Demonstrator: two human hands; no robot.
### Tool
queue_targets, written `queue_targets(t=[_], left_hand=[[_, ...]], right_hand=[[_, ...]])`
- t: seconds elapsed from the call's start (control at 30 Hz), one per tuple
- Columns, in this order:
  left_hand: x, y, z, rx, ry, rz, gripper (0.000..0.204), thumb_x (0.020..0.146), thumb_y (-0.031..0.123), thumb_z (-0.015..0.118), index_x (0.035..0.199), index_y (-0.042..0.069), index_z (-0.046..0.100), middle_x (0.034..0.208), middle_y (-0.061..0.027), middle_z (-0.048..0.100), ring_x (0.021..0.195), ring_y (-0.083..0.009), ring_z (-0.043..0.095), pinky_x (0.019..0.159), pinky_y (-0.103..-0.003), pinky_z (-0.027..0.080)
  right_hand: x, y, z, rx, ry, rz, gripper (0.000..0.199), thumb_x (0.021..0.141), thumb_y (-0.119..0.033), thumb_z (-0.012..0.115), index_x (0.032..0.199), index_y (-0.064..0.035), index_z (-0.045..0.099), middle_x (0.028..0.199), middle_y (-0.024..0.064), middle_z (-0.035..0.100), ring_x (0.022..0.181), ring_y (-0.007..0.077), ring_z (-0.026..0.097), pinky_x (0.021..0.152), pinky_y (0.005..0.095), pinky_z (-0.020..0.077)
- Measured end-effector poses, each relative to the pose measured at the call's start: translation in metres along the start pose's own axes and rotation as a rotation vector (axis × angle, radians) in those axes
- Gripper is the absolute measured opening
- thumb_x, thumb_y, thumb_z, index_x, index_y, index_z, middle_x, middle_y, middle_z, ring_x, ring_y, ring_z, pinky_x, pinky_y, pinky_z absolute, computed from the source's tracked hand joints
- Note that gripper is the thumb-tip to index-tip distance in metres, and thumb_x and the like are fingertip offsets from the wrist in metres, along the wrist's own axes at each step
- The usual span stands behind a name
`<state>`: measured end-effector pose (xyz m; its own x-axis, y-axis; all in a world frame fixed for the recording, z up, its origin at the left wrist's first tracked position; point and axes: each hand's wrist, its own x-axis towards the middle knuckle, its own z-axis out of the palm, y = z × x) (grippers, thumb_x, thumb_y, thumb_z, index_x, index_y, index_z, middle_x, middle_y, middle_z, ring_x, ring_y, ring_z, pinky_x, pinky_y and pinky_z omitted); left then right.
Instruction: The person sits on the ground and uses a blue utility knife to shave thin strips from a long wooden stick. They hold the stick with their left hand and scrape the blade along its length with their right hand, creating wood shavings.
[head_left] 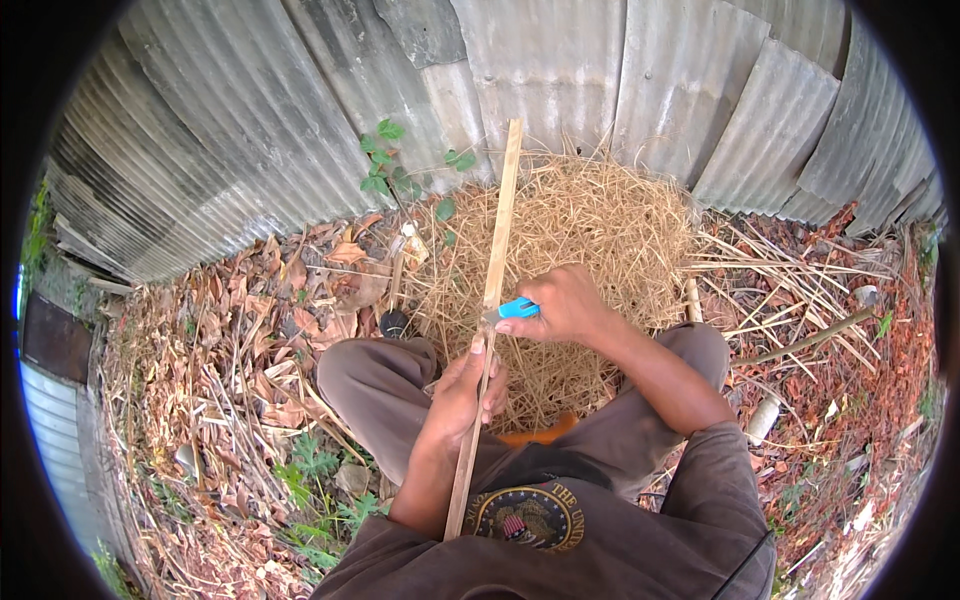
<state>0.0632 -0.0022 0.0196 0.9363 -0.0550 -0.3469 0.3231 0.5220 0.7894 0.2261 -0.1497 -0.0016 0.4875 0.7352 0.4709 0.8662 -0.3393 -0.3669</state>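
My left hand wraps the long, flat pale bamboo strip | my right hand fist-grips blue-handled knife, against strip edge | dry straw pile beneath

blue-handled knife, pale tan bamboo strip, grey ribbed sheeting

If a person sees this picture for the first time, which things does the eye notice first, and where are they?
First comes the long bamboo strip, running up the middle toward the corrugated metal wall. The left hand grips it low, while the right hand presses a blue-handled knife against it. Behind them lies a pile of pale dry shavings.
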Motion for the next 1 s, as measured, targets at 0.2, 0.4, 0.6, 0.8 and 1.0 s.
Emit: queue_targets(t=[0.2,0.4,0.6,0.8,1.0], left_hand=[[-0.020,-0.007,0.006,0.012,-0.108,-0.006,0.041,0.103,0.044,0.031,0.084,0.009,0.042,0.051,-0.0002,0.037,0.039,-0.0095,0.031,0.041,-0.023,0.028],[-0.020,0.008,0.000,-0.327,-0.039,-0.119,0.042,0.102,0.048,0.032,0.080,0.013,0.042,0.046,0.0042,0.031,0.035,-0.0070,0.025,0.044,-0.022,0.023],[-0.017,0.008,-0.006,-0.413,-0.070,-0.144,0.042,0.103,0.047,0.032,0.079,0.013,0.041,0.045,0.0038,0.033,0.034,-0.0075,0.025,0.043,-0.022,0.023],[-0.010,-0.002,-0.002,-0.073,0.075,-0.001,0.042,0.102,0.047,0.033,0.080,0.012,0.040,0.046,0.0021,0.032,0.035,-0.0083,0.027,0.042,-0.023,0.025],[-0.012,-0.001,-0.004,-0.119,-0.015,-0.073,0.045,0.102,0.050,0.029,0.082,0.010,0.039,0.049,0.0011,0.032,0.038,-0.0086,0.030,0.039,-0.023,0.025]], right_hand=[[0.019,0.046,-0.018,-0.115,0.109,0.258,0.074,0.081,-0.076,0.046,0.060,-0.0072,0.062,0.045,0.0106,0.052,0.044,0.0293,0.057,0.043,0.0433,0.0431],[0.003,-0.004,0.013,0.042,-0.118,0.198,0.072,0.080,-0.076,0.048,0.058,-0.0085,0.062,0.045,0.0124,0.050,0.046,0.0316,0.057,0.046,0.0453,0.0442],[0.004,-0.015,0.013,0.169,-0.071,0.074,0.070,0.079,-0.074,0.052,0.054,-0.0090,0.058,0.045,0.0107,0.050,0.042,0.0306,0.054,0.043,0.0418,0.0421],[0.002,-0.011,0.011,0.006,-0.054,-0.031,0.066,0.076,-0.073,0.055,0.053,-0.0110,0.053,0.044,0.0078,0.049,0.041,0.0287,0.053,0.040,0.0404,0.0399],[0.015,0.012,0.010,-0.106,0.057,0.043,0.072,0.073,-0.081,0.052,0.053,-0.0119,0.059,0.044,0.0067,0.052,0.040,0.0257,0.055,0.040,0.0383,0.0401]])
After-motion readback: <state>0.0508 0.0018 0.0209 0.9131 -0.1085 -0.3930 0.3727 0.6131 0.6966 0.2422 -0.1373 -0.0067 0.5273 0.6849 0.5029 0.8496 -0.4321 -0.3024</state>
